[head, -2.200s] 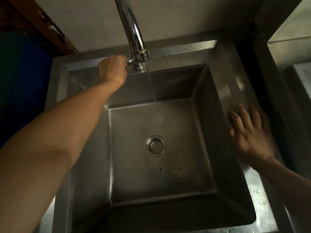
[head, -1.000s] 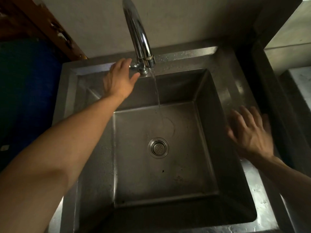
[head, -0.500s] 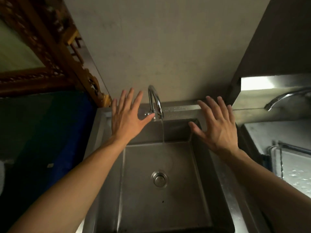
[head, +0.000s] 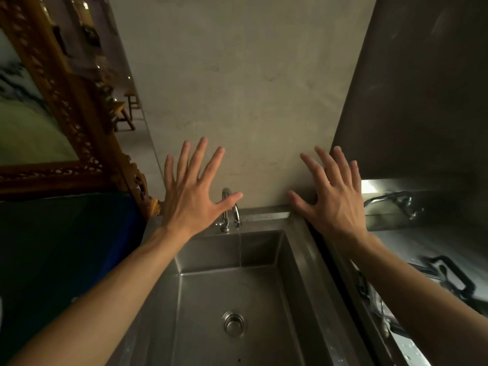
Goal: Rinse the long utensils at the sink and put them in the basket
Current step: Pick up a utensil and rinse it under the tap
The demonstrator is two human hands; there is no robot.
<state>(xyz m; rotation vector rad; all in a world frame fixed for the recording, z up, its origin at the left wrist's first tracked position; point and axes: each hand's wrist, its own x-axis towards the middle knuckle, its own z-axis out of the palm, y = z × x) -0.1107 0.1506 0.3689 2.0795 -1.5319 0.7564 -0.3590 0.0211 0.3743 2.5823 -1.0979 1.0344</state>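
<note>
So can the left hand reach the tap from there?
Probably yes. The left hand is open with fingers spread, held up right beside the tap; its thumb already overlaps the spout in this view. Nothing sits between them, and the hand holds nothing. How far apart they are in depth is hard to tell.

Two bare forearms come in from the bottom corners, and no sleeve shows on either of them up to the edge of the frame. The left hand (head: 192, 199) wears no glove, no ring and no watch, and its wrist carries no band. The right hand (head: 334, 204) is bare in the same way. The fingers (head: 202, 157) are long and slim, with short plain nails that have no polish. Tendons and knuckles draw faint lines on the backs of both hands.
</note>
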